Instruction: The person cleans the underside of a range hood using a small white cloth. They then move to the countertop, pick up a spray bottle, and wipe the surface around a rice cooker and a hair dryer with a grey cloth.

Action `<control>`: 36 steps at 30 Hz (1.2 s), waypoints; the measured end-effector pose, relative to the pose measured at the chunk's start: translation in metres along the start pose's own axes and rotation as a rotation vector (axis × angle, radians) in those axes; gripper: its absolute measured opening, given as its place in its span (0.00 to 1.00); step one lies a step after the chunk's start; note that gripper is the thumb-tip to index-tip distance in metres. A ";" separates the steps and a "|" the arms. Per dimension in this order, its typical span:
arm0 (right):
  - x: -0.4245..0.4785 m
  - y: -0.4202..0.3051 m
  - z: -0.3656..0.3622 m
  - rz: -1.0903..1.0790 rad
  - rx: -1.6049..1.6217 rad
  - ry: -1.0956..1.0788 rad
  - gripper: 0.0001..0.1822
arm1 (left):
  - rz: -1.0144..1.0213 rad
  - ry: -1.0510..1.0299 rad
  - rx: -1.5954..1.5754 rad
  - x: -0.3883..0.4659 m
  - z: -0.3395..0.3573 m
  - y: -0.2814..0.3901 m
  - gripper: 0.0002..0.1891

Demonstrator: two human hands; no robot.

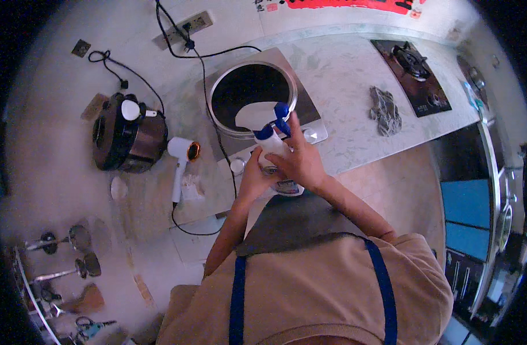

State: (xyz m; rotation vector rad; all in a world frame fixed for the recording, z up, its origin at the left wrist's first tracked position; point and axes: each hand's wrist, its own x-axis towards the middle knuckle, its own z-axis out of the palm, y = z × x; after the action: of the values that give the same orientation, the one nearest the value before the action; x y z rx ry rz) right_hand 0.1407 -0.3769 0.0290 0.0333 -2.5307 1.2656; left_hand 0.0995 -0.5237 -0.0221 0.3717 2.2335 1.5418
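Note:
A white plastic spray bottle with a blue trigger head is in front of the person's body, over the near edge of a black round cooktop with a metal rim. My left hand is wrapped around the body of the bottle from the left. My right hand touches its right side, the index finger stretched up beside the blue head. A white patch lies on the near part of the black cooktop surface; whether it is a cloth or paper I cannot tell. The bottle's lower part bears a label and is partly behind the fingers.
Left of the cooktop stand a white hair dryer and a dark rice cooker with a white scoop on it. A black cord crosses the cooktop's left side. A crumpled grey cloth and a gas hob are at right.

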 end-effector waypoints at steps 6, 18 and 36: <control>0.012 0.052 -0.044 -0.155 0.366 -0.003 0.44 | -0.004 0.196 -0.228 -0.008 0.028 0.024 0.34; 0.016 0.356 -0.125 0.557 -0.959 0.097 0.24 | -0.213 0.588 -0.599 -0.046 -0.009 -0.027 0.24; 0.081 0.223 0.022 0.449 0.202 0.063 0.27 | -0.153 0.597 -0.233 -0.006 -0.022 -0.098 0.31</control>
State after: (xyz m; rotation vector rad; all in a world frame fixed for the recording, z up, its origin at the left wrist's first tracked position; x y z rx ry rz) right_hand 0.0229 -0.2488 -0.1336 -0.5481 -2.4243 1.6508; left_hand 0.0953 -0.5797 -0.1053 -0.3692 2.3751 1.9870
